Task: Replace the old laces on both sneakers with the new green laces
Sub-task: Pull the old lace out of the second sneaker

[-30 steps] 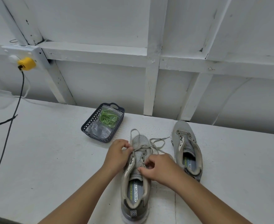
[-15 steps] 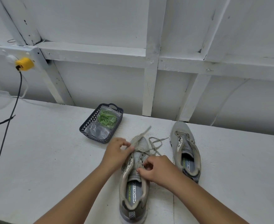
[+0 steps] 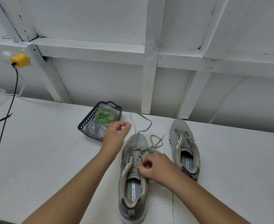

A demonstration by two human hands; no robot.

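The left hand (image 3: 117, 131) pinches a blurred grey old lace (image 3: 142, 120) above the near grey mesh sneaker (image 3: 134, 172); the right hand (image 3: 155, 167) pinches near its eyelets, fingertips hiding what.

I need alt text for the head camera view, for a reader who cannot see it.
A person's left hand pulls an old grey lace out of the near sneaker while the right hand pinches at its eyelets. A second sneaker without laces lies to the right; green laces wait in a dark basket behind.
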